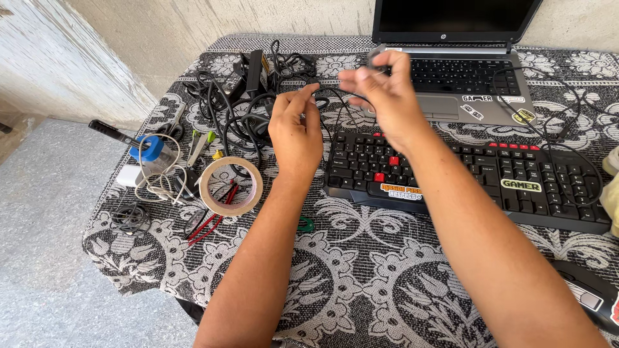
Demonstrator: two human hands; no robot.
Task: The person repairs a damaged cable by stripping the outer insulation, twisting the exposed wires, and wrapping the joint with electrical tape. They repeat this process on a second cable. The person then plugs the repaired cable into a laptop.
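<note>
My left hand hovers over the table just left of a black keyboard with red keys, fingers pinching a thin black cable. My right hand is raised above the keyboard's left end, slightly blurred, fingers curled around the same cable. The cable runs from a tangle of black cords and a power adapter at the back left. Behind my right hand sits an open laptop with stickers on its palm rest.
A roll of beige tape, red wires, blue tape, a white charger with cord, pliers and a coiled cable lie at the left. A mouse lies at the right edge. A patterned cloth covers the table.
</note>
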